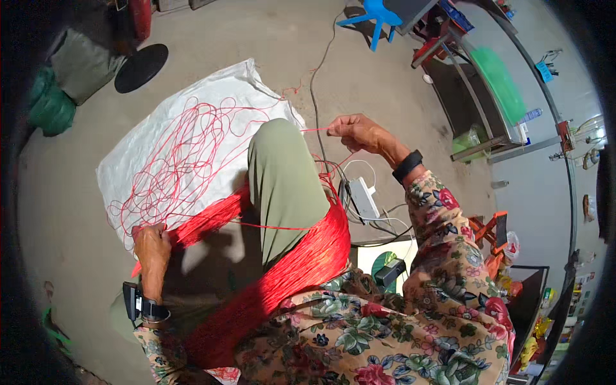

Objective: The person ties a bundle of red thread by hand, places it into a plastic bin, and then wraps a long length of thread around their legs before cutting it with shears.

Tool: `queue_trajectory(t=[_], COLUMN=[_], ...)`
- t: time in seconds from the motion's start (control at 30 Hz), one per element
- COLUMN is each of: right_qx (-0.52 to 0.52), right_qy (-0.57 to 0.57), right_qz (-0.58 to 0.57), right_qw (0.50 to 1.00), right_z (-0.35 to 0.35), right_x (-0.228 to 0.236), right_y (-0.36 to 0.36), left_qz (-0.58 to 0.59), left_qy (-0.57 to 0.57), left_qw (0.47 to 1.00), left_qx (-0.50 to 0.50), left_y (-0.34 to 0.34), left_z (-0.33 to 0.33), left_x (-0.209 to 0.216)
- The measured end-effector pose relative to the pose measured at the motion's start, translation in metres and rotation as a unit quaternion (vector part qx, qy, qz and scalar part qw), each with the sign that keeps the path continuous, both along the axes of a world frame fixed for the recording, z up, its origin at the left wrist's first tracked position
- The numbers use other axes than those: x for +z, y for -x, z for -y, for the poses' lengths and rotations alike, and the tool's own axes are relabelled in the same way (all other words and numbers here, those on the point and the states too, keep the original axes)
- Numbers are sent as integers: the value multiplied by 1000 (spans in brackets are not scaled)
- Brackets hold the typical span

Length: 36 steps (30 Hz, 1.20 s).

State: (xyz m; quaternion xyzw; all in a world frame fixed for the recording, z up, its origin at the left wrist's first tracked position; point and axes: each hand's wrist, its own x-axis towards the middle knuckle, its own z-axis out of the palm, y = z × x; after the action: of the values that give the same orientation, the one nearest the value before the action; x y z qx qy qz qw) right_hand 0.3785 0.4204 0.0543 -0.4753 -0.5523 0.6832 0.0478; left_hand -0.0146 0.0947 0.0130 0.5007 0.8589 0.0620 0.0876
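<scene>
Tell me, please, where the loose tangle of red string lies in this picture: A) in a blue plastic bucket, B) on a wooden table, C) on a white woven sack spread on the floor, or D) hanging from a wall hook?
C: the loose red string is spread in loops over the white woven sack lying flat on the concrete floor, ahead of the person's knee.

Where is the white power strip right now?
Head view, right of centre: the power strip lies on the floor between the knee and the right forearm, below the right hand.
</scene>
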Motion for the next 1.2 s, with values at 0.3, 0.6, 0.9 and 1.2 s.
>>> queue_trajectory(t=[0.3, 0.6, 0.9, 1.2], right_qx=[-17, -33, -39, -84], right_qy=[-99, -99, -62, -71], right_qz=[-9, -40, -79, -46], right_qw=[995, 994, 994, 993], right_z=[-11, -11, -10, -9], right_x=[-25, -78, -56, -66], right_y=[-5, -25, -14, -12], left_qz=[27, 60, 50, 117], left_qy=[35, 42, 23, 33], left_qw=[999, 997, 998, 992], left_qx=[2, 28, -19, 20], left_y=[-11, -39, -33, -35], left_z=[-5, -7, -2, -9], left_x=[17, 25, 23, 19])
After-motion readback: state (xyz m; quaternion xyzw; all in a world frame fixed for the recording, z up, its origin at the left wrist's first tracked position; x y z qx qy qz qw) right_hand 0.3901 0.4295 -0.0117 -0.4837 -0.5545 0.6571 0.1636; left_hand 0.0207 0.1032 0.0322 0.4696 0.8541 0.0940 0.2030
